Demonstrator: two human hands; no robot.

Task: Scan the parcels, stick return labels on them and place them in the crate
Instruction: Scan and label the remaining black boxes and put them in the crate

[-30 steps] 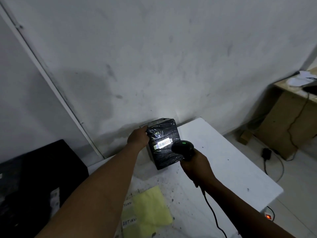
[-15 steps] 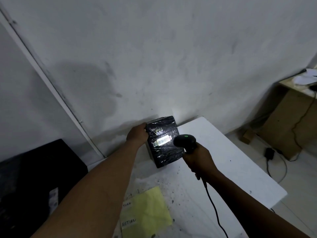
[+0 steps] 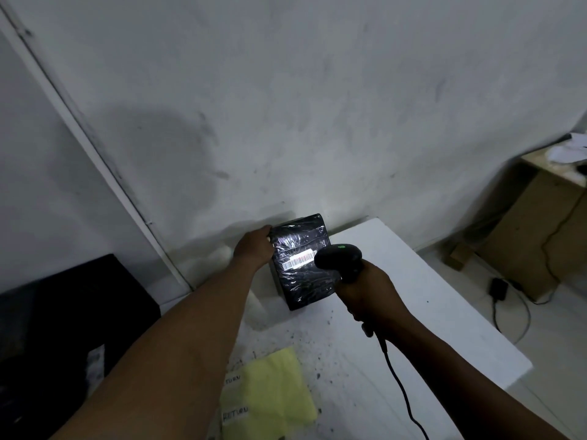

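A black plastic-wrapped parcel (image 3: pixel 301 274) stands upright at the back of the white table (image 3: pixel 428 312), against the wall. A white barcode strip (image 3: pixel 298 259) on its front is lit up. My left hand (image 3: pixel 254 249) grips the parcel's upper left edge. My right hand (image 3: pixel 368 296) holds a black corded barcode scanner (image 3: pixel 340 257), its head just right of the barcode with a green light on top. A yellow sheet (image 3: pixel 270 395) with white return labels (image 3: pixel 235 414) lies on the near part of the table.
A dark crate or bin (image 3: pixel 63 328) sits left of the table. The scanner's cable (image 3: pixel 400 392) trails toward me over the table. A wooden cabinet (image 3: pixel 540 223) with papers stands at the right, with a power adapter and wires on the floor.
The scanner has moved a little closer to the barcode. The parcel and my left hand have stayed in place.
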